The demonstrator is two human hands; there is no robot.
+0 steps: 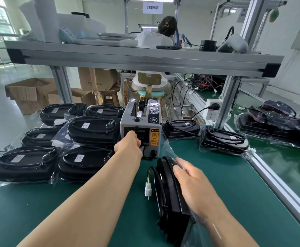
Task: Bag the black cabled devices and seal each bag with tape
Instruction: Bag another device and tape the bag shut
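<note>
Right hand (190,177): fingers curled over the black cabled device (170,193), held on edge, partly inside a clear bag (169,148), on the green mat (74,202).
Left hand (130,143): at the tape dispenser (142,122) outlet, fingertips hidden; grip cannot be told.
White connector (147,190): beside the device.
Bagged devices (92,129): stacked left.

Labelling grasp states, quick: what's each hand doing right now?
Left hand: at the tape dispenser outlet, fingers hidden, so its grip cannot be told.
Right hand: holding the bagged black device upright on its edge.
</note>
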